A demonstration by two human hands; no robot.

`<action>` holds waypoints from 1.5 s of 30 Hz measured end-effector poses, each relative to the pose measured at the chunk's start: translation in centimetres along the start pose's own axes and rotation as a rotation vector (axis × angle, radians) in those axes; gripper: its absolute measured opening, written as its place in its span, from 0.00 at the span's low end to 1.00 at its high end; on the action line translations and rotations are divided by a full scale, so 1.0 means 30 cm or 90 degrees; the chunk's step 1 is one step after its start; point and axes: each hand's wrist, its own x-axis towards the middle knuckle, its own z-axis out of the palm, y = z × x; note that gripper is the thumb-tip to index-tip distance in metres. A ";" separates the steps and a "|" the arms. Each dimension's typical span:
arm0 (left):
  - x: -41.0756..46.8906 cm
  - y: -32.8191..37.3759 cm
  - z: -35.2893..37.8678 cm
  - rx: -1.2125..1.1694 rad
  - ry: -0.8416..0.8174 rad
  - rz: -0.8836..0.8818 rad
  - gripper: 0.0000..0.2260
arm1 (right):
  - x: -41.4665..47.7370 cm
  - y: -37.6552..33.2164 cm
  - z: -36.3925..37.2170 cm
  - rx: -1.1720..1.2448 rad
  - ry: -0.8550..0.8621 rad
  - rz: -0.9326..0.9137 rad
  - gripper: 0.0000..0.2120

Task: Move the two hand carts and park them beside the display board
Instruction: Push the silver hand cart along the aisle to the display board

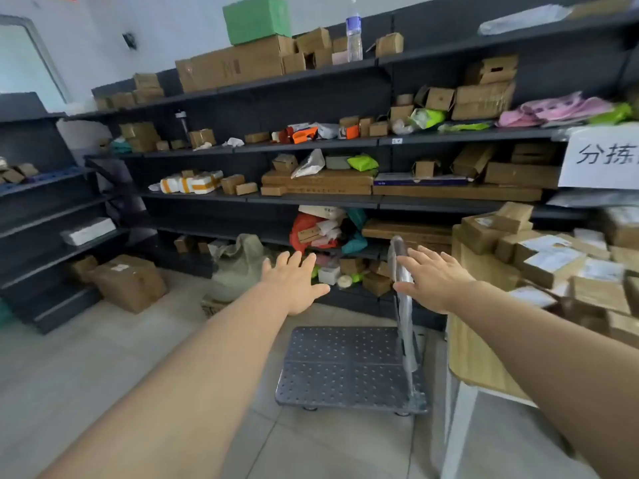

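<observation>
A grey hand cart (345, 368) with a dotted flat deck stands on the tiled floor below my hands. Its upright handle (403, 305), wrapped in clear plastic, rises on the cart's right side. My right hand (434, 276) is spread open right next to the top of the handle, fingers apart, not gripping it. Over the far end of the cart's deck, my left hand (294, 281) is also stretched out and holds nothing. Only one cart is in view. A white sign with black characters (603, 160) hangs at the right edge.
Dark shelving (311, 198) full of cardboard boxes and parcels runs along the back wall. A wooden table (480, 340) piled with parcels stands just right of the cart. A large box (129, 281) and a grey sack (238, 267) sit on the floor at left.
</observation>
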 end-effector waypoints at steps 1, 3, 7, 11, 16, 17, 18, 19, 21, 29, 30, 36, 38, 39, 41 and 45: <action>0.016 0.022 0.011 0.004 -0.007 0.011 0.34 | -0.008 0.027 0.009 -0.007 -0.005 0.016 0.31; 0.056 0.066 0.040 0.013 -0.023 0.041 0.34 | -0.008 0.095 0.043 -0.029 0.001 0.049 0.31; 0.160 0.175 0.106 0.010 -0.051 0.095 0.34 | 0.008 0.219 0.114 -0.044 -0.005 0.088 0.33; 0.282 0.281 0.171 0.001 -0.067 0.120 0.34 | 0.055 0.327 0.181 -0.025 -0.038 0.089 0.32; 0.460 0.419 0.229 -0.012 -0.125 0.116 0.34 | 0.155 0.485 0.241 -0.018 -0.079 0.078 0.32; 0.499 0.444 0.237 -0.014 -0.135 0.113 0.34 | 0.181 0.516 0.249 -0.020 -0.085 0.073 0.32; 0.538 0.468 0.243 -0.018 -0.143 0.110 0.33 | 0.209 0.546 0.255 -0.014 -0.090 0.069 0.32; 0.574 0.492 0.248 -0.022 -0.150 0.107 0.33 | 0.237 0.575 0.262 -0.008 -0.093 0.066 0.32; 0.644 0.538 0.258 -0.027 -0.155 0.102 0.33 | 0.293 0.632 0.270 0.000 -0.100 0.062 0.32; 0.846 0.631 0.321 -0.057 -0.197 0.070 0.33 | 0.487 0.767 0.298 0.015 -0.130 0.039 0.31; 0.869 0.634 0.333 -0.060 -0.206 0.066 0.33 | 0.507 0.777 0.305 0.015 -0.134 0.036 0.31; 1.053 0.636 0.407 -0.083 -0.235 0.072 0.34 | 0.644 0.834 0.361 0.017 -0.171 0.060 0.30; 1.131 0.638 0.430 -0.094 -0.239 0.089 0.33 | 0.698 0.850 0.384 0.025 -0.175 0.075 0.30; 1.173 0.638 0.441 -0.104 -0.241 0.095 0.32 | 0.726 0.858 0.395 0.032 -0.175 0.085 0.30; 1.260 0.638 0.464 -0.131 -0.247 0.098 0.32 | 0.782 0.868 0.416 0.043 -0.175 0.102 0.30; 1.424 0.641 0.524 -0.176 -0.261 0.086 0.32 | 0.887 0.872 0.468 0.045 -0.176 0.134 0.30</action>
